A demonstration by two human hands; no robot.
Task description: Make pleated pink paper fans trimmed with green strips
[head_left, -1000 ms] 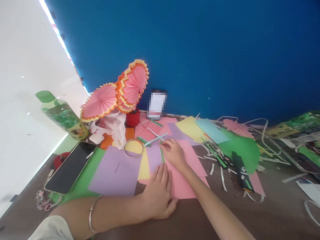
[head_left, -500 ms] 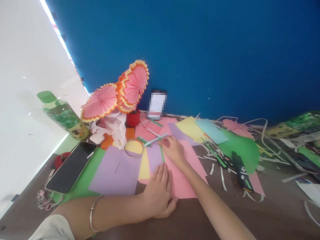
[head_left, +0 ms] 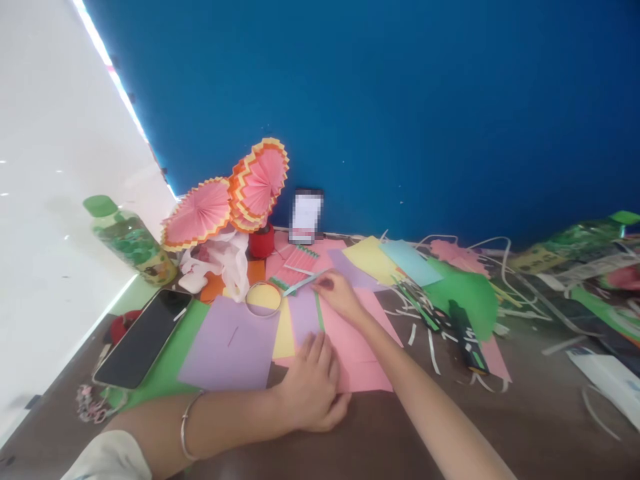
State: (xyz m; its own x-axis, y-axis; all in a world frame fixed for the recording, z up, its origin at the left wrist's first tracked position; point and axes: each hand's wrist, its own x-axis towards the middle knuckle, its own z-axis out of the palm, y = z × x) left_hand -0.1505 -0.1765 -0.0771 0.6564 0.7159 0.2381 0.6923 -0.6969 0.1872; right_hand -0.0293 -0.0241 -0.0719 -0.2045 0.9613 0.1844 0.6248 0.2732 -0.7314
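My left hand [head_left: 314,380] lies flat with its fingers stretched forward, resting on the near edge of the pink and purple papers. A narrow green paper strip [head_left: 319,313] runs from its fingertips along the left edge of the pink paper [head_left: 367,350]. At the strip's far end my right hand [head_left: 337,295] is closed in a pinch, fingertips on the strip; their exact grip is partly hidden. A light blue strip [head_left: 299,285] touches or passes by those fingertips. Just beyond lies a pleated pink paper with green edges [head_left: 297,263].
Left are a purple sheet [head_left: 227,347], a tape roll [head_left: 263,300], a dark phone [head_left: 143,340] and a bottle [head_left: 133,240]. Pleated paper fans [head_left: 200,210] stand behind, near a propped phone [head_left: 306,217]. Scissors [head_left: 420,307], a cutter [head_left: 467,340] and paper scraps lie right.
The view has shifted slightly, so the table things sit a little further left. My right fingertips have moved slightly over the light blue strip's end; my left hand keeps its place on the paper.
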